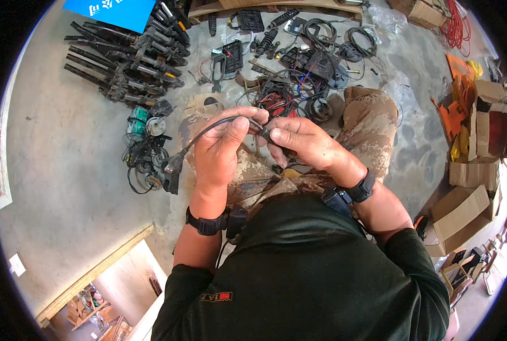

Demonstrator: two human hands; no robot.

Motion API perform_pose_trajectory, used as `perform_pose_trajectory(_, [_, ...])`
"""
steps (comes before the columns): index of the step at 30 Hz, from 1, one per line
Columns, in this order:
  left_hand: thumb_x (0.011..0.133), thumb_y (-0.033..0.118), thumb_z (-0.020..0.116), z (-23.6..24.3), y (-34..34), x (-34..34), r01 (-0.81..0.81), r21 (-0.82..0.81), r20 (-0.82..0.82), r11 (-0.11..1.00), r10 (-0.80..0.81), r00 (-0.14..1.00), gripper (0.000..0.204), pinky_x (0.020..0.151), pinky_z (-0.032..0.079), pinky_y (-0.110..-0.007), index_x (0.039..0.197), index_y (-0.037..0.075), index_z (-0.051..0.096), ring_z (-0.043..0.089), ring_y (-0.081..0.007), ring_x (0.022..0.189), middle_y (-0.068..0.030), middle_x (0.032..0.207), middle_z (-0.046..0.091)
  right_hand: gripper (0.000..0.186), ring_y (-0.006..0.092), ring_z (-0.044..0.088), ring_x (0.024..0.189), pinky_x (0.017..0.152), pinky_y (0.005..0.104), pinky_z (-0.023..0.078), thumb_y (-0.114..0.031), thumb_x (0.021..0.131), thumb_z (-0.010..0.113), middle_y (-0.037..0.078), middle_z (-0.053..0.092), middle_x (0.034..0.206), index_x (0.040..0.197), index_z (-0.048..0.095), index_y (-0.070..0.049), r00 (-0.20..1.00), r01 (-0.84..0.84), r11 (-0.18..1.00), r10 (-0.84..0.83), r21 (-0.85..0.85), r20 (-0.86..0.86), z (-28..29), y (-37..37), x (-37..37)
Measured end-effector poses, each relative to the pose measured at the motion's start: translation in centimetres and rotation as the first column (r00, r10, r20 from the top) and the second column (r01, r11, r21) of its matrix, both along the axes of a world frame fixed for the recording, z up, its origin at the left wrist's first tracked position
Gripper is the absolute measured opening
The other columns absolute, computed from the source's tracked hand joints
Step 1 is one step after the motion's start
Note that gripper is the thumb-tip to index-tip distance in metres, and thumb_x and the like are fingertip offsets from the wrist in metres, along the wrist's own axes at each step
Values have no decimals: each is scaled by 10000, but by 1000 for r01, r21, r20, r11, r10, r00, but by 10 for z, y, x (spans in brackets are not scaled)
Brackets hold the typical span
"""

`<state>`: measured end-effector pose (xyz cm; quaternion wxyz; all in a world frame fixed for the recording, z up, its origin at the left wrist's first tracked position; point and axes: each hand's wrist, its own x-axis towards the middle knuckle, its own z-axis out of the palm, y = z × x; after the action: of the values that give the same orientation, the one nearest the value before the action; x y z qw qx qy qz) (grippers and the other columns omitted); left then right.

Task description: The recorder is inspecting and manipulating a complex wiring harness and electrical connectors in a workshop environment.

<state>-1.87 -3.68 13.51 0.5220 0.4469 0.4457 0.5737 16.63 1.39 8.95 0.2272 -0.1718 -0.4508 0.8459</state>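
Note:
A black cable (203, 132) runs through both of my hands, held up in front of my lap. My left hand (222, 145) is closed on it, the thumb pressing it against the fingers. The cable arcs down past that hand to a dark moulded end (175, 165) hanging at the left. My right hand (306, 141) pinches a thicker dark part of the cable between thumb and fingers, close to my left fingertips. What exactly sits between the two sets of fingertips is partly hidden. Each wrist wears a black strap with a small device.
Beyond my knees lies a pile of wires and dark parts (321, 65) with coiled black cables. Black shock absorbers (134, 65) are stacked at the far left. Nearer stands a group of wired parts with a green piece (137, 120). Open cardboard boxes (458, 219) line the right.

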Motion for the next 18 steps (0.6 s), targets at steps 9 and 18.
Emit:
perform_pose_trajectory(9, [932,151,639,0,2,4,-226,54,-169,972,233,958,215,715,462,-271,813,-24,674,618,-152,750,-97,798,685,317,83,491,621,573,237,401,-307,1012,527,-1,541,690,978,619,-5,998,-53,999,53,-12,44,17,0,3])
perform_pose_trajectory(18, [909,135,666,0,-2,4,-262,7,-130,965,260,957,180,661,446,-238,814,-18,675,581,-110,680,-60,764,671,169,39,493,665,573,228,401,-184,913,698,-49,551,738,857,604,-55,982,54,992,-74,117,173,30,-1,2])
